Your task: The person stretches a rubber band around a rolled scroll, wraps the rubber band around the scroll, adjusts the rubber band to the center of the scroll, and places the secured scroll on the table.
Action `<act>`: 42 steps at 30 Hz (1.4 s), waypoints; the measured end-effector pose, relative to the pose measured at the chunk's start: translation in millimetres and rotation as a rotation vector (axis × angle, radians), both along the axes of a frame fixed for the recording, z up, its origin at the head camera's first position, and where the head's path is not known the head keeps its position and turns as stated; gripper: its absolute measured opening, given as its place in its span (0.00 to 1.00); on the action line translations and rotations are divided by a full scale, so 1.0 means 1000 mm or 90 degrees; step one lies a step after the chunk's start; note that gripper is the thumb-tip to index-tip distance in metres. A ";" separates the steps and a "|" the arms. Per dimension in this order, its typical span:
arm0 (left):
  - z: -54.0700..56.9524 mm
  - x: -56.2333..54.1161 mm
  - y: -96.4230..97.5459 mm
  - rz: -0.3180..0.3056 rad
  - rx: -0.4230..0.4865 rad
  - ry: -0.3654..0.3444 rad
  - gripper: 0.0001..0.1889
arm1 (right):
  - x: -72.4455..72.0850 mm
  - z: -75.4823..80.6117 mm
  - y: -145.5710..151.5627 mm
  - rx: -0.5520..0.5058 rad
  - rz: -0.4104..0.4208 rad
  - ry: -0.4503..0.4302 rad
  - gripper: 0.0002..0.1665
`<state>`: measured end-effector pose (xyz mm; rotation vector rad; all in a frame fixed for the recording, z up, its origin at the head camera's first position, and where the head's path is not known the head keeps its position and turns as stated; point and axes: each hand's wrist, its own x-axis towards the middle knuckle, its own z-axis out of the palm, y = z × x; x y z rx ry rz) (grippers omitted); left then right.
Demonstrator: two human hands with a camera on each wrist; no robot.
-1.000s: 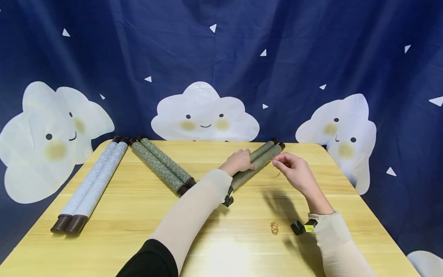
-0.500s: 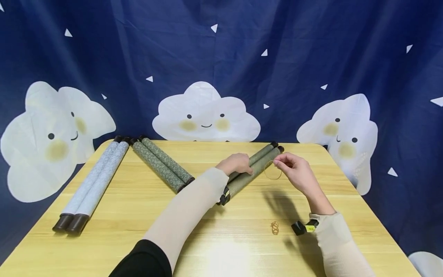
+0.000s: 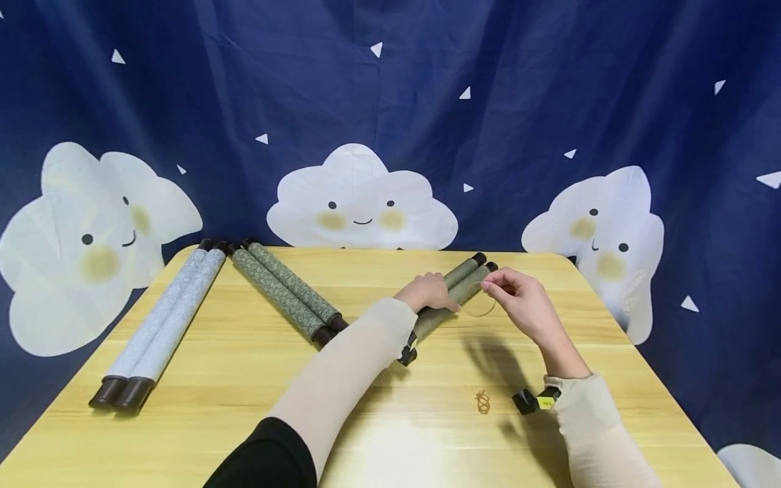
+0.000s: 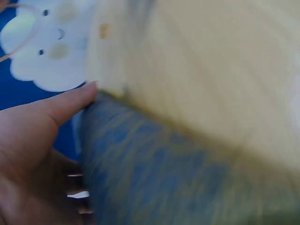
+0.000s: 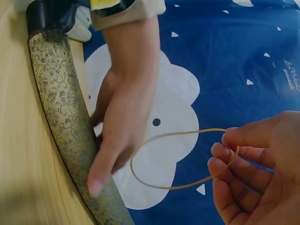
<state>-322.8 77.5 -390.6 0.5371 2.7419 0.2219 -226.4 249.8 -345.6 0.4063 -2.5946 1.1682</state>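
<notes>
My left hand (image 3: 427, 293) grips a pair of olive-green patterned scrolls (image 3: 434, 320) lying side by side, dark knobs at their far ends. In the left wrist view the thumb lies along the near scroll (image 4: 154, 164), with the other fingers behind it and partly hidden. My right hand (image 3: 518, 298) is raised just right of the scrolls. Between thumb and fingers it pinches a thin tan rubber band (image 5: 173, 188), which hangs as an open loop close to the left hand.
Several loose rubber bands (image 3: 483, 402) lie in a small heap toward the front of the wooden table (image 3: 244, 413). A pair of darker green scrolls (image 3: 281, 295) slants behind my left forearm. Two pale blue scrolls (image 3: 173, 315) lie along the left side. A blue cloud-print curtain (image 3: 366, 88) hangs behind.
My left hand drew the olive scrolls toward me, then shifted back rightward, so their far ends now sit slightly nearer. My right hand stays in place; its rubber band sways.
</notes>
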 end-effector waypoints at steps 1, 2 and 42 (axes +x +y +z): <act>-0.003 0.001 0.005 0.027 0.010 0.007 0.44 | 0.000 0.000 0.000 0.000 0.000 0.000 0.08; -0.005 0.001 0.009 0.051 0.018 0.016 0.46 | -0.001 0.000 -0.001 0.001 0.001 0.000 0.08; 0.006 0.025 -0.002 0.076 0.042 0.089 0.52 | -0.001 0.003 0.006 0.002 -0.012 0.024 0.12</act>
